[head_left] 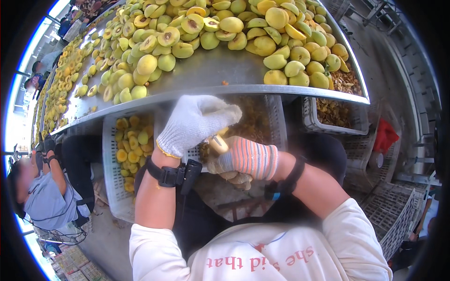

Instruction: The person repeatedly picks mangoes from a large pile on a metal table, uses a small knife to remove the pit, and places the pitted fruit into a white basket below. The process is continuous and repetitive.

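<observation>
My left hand, in a pale knitted glove, is closed with its fingers bent over a piece of yellow stone fruit, mostly hidden by the glove. Close below it, my right hand wears a striped glove and wraps around a tool with a pale wooden handle. The handle's end points up toward the fruit; the tool's working part cannot be made out. Both hands are over my lap, just short of the metal table. Whole and halved yellow-green stone fruit are heaped on it.
Under the table edge, a white crate of fruit halves stands left, another crate ahead of my hands. A crate of brown pits sits right, near a red cloth. A co-worker sits at the left.
</observation>
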Motion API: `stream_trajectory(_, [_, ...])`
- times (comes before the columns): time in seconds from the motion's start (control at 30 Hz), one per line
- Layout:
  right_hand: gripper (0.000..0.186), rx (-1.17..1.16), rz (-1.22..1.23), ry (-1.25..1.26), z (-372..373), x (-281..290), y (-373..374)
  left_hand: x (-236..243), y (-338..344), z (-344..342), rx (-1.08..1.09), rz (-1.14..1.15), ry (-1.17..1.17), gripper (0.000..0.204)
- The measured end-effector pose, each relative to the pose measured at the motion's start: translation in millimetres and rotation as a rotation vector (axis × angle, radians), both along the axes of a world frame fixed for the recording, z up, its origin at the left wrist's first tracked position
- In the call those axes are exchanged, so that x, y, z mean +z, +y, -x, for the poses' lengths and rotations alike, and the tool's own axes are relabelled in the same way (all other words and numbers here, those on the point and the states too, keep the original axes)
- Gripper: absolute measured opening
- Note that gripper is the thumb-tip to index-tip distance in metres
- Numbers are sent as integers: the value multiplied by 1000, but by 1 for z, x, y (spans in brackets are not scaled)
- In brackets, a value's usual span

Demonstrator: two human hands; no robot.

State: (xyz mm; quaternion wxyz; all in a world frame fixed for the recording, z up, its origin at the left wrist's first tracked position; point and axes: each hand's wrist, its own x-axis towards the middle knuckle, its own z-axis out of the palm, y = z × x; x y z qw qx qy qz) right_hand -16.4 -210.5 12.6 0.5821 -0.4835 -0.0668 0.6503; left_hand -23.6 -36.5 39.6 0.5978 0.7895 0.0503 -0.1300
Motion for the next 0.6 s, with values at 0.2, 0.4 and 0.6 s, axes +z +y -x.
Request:
stream_trajectory(0.2, [18, 5, -208, 95, -2, 0, -1, -31, -5, 7, 252, 820, -171, 24])
stream_trajectory(0.4, [20, 12, -112, -46, -7, 14, -14, -15, -17, 6, 430, 899, -137, 51])
stream_trajectory(0.6, [19, -149, -5, -124, -17, 6, -37, -32, 16, 2, 376, 1027, -104, 63])
